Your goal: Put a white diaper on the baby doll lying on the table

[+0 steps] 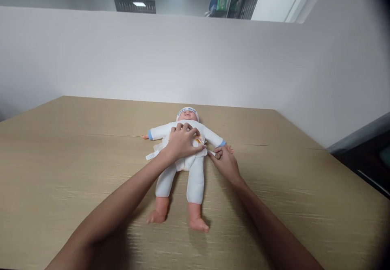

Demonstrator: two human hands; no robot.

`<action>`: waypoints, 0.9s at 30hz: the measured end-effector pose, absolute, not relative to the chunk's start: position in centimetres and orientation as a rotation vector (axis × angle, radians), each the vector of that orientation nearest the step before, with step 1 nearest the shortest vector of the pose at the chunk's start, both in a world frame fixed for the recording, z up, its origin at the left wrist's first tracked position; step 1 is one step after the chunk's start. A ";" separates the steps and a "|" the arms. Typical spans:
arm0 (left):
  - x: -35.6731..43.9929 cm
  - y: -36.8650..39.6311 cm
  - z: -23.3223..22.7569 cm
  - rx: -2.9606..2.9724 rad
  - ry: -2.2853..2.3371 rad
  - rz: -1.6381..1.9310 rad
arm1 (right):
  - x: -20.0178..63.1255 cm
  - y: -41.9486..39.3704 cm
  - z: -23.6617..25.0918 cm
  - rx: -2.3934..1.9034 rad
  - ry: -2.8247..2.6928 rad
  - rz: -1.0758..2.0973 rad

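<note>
A baby doll in white clothing with blue cuffs lies on its back, feet toward me and arms spread. Around its waist is a white diaper with an orange print on the front. My left hand lies spread over the diaper's front, its thumb reaching to the right side. There, my right hand pinches a white diaper tab close to the doll's cuff. On the left, another diaper tab sticks out loose. My left palm hides part of the doll's belly.
The doll lies on a wooden table. A pale partition wall rises behind the table's far edge. At the right edge of the table stands a dark object that I cannot make out.
</note>
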State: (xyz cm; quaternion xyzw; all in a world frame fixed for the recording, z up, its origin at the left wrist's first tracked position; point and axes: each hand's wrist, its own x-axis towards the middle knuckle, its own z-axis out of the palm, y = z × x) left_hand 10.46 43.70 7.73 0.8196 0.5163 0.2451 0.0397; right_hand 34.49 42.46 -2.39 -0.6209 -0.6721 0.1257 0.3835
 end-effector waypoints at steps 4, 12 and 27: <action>10.8 43.6 7.1 2.519 1.606 0.748 | 34.3 42.5 -2.3 -1.585 -1.665 0.398; 10.8 43.8 6.5 2.513 1.614 0.758 | 34.7 42.3 -0.7 -1.453 -1.534 0.655; 10.9 43.9 6.3 2.510 1.623 0.789 | 28.8 45.1 2.9 -1.277 -1.606 0.783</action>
